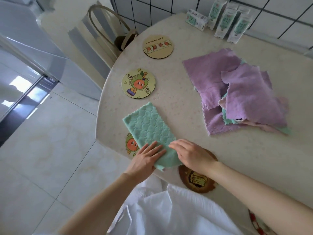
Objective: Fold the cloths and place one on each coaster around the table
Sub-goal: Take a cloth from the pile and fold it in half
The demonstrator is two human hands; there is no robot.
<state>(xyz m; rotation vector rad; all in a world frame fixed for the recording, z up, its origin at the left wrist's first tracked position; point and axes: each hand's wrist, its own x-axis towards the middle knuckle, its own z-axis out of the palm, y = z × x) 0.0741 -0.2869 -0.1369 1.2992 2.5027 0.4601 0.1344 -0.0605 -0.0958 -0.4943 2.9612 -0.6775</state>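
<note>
1. Across the right of the table [237, 158]: a loose pile [237, 92] of cloths, purple on top, with mint and pink edges poking out. None folded yet.
2. At the near-left edge: a mint cloth [149, 128], already folded into a long strip, running away from the person. Near end slightly lifted between both hands, covering part of one coaster [131, 145].
3. Probably light, soft and floppy, with a quilted, plush face that should grip itself rather than slide. No stiffness to hold a crease, so press each fold flat. Best taken by pinching the two near corners and carrying them over to the far end.
4. Three more coasters: two bare ones beyond the strip [138, 83] [158, 46] and a brown one [196, 180] partly under the right wrist.
5. Left hand [145, 160]: palm down, fingers straight and together, pressing the strip's near end. Thumb hidden.
6. Right hand [191, 154]: palm down, fingers extended leftward, resting on the same end beside the left fingertips. No pinch visible; thumb out of sight.
</note>
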